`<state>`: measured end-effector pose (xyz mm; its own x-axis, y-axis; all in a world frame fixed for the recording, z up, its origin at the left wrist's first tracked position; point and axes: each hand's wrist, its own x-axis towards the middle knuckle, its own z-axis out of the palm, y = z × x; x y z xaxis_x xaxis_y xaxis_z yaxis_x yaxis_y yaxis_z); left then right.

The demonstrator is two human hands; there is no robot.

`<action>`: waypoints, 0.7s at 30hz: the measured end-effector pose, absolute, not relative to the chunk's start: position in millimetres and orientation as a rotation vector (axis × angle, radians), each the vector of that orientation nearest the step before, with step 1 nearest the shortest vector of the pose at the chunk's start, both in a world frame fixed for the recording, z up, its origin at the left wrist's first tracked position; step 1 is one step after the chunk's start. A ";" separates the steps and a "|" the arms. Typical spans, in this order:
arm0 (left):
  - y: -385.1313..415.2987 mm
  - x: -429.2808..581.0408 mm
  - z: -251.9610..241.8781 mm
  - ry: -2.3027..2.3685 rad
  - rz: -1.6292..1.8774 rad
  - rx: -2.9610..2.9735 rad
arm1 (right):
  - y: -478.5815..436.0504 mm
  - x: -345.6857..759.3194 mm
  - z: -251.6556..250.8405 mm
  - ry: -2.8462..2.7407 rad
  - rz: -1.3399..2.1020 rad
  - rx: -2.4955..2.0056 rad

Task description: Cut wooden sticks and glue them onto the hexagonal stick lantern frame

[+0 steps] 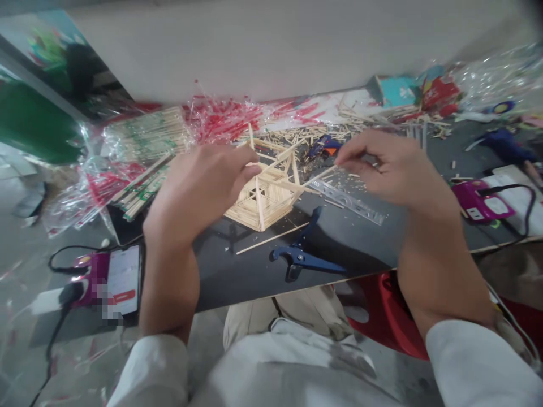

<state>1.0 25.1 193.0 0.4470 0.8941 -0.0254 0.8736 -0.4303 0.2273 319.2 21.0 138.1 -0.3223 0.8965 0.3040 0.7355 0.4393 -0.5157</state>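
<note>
A lattice frame of thin wooden sticks [271,206], with stacked layers and crossing upper bars, stands on the dark table. My left hand [199,183] is closed at its upper left, thumb and fingertips pinching the end of a slanting stick [282,157]. To the right of the frame, my right hand [384,169] pinches the end of another thin wooden stick [324,173], which points down-left toward the frame. Whether its far end touches the frame I cannot tell. A clear ruler [348,202] lies below my right hand. Nearer me are a loose stick [271,238] and a blue-handled cutter [311,260].
Red plastic sticks [224,118], bagged wooden sticks [142,135] and many short offcuts lie along the back. A blue tool with an orange part [324,146] sits behind the frame. Purple power sockets [483,200] and a phone [124,277] flank the work area, with cables.
</note>
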 end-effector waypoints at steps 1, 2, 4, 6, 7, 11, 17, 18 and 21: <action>22.2 8.5 191.6 1.615 0.109 2.536 | 25.9 309.0 148.3 -2.162 0.418 -1.313; 19.0 15.8 190.3 1.638 0.073 2.562 | 32.0 299.0 156.1 -2.186 0.459 -1.257; 13.0 28.3 187.5 1.635 0.050 2.589 | 46.8 281.0 164.4 -2.208 0.539 -1.118; 8.5 36.6 184.4 1.662 0.043 2.565 | 62.7 267.0 165.8 -2.214 0.628 -0.967; 6.9 39.2 182.7 1.692 0.043 2.548 | 70.1 261.6 165.2 -2.214 0.670 -0.888; 4.5 44.4 177.2 1.836 0.012 2.442 | 89.3 252.3 165.1 -2.321 0.804 -0.872; 10.1 57.4 176.9 1.820 -0.223 2.364 | 99.0 265.7 165.9 -2.251 0.755 -1.055; 12.1 59.4 177.8 1.821 -0.229 2.367 | 100.9 268.2 164.6 -2.244 0.759 -1.037; 19.5 59.5 181.4 1.836 -0.201 2.358 | 106.5 272.5 160.1 -2.295 0.793 -0.936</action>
